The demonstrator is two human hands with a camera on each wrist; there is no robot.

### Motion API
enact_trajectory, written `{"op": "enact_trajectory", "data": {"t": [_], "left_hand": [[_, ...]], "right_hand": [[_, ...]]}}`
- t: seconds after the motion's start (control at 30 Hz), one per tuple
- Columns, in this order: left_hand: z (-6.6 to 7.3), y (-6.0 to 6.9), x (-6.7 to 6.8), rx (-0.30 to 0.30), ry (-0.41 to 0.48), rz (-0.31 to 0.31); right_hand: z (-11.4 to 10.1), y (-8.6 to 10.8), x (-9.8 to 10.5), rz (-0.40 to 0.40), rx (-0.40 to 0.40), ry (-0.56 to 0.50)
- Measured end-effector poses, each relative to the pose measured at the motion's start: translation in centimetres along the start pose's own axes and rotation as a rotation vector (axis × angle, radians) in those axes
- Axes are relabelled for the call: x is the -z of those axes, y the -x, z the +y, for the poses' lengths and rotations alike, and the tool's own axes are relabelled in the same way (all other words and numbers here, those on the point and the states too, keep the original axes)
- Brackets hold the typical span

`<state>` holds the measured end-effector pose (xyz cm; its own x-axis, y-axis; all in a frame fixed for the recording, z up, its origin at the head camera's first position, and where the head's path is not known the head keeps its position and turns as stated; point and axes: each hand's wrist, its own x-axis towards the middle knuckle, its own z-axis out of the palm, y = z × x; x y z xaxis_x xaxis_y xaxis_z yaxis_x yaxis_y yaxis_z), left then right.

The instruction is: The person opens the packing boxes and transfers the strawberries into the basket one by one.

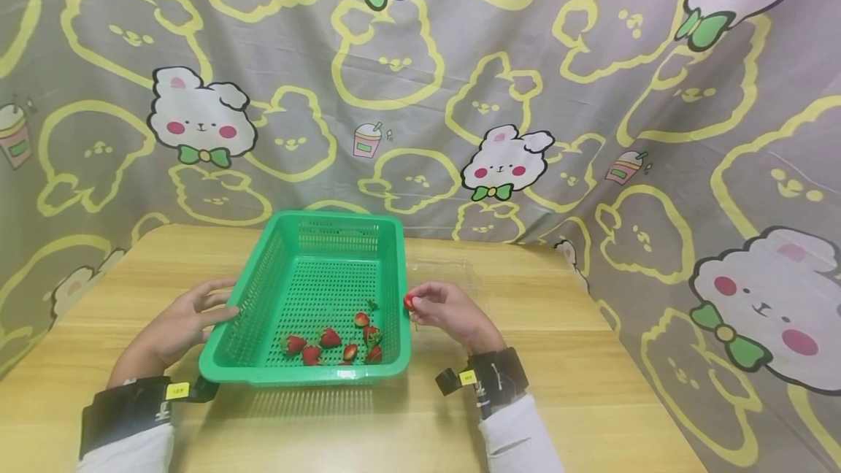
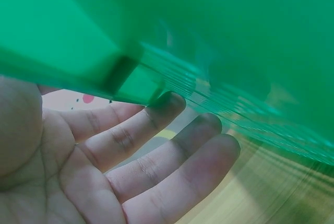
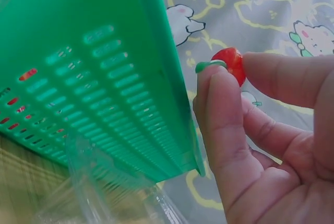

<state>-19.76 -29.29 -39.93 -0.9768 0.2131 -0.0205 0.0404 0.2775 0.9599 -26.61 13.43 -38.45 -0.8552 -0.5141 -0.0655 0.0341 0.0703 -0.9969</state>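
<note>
A green plastic basket point(image 1: 304, 377) with slotted walls stands in the middle of the head view. Several red strawberries point(image 1: 331, 337) lie inside, gathered toward its near right corner. My left hand point(image 1: 184, 320) holds the basket's left side, thumb at the rim and the other fingers against the outside; the left wrist view shows those fingertips point(image 2: 172, 102) touching green plastic. Just beyond the right rim, my right hand point(image 1: 450, 310) pinches a strawberry point(image 3: 230, 63) between thumb and fingers. A bit of green shows at its fingertips; most of the fruit is covered.
A clear plastic box point(image 1: 442, 271) sits on the wooden table point(image 1: 552, 385), right of the basket and partly behind it. A patterned grey curtain point(image 1: 407, 115) hangs behind the table and along its sides. Each wrist wears a black strap with a camera.
</note>
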Motion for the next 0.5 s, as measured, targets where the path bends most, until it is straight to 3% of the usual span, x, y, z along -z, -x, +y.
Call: {"op": "enact_trajectory", "data": {"t": [0.5], "left_hand": [[-0.22,-0.07,0.07,-0.019,-0.004,0.006]], "right_hand": [[-0.73,0.42,-0.61,0.022,0.038,0.072]]}}
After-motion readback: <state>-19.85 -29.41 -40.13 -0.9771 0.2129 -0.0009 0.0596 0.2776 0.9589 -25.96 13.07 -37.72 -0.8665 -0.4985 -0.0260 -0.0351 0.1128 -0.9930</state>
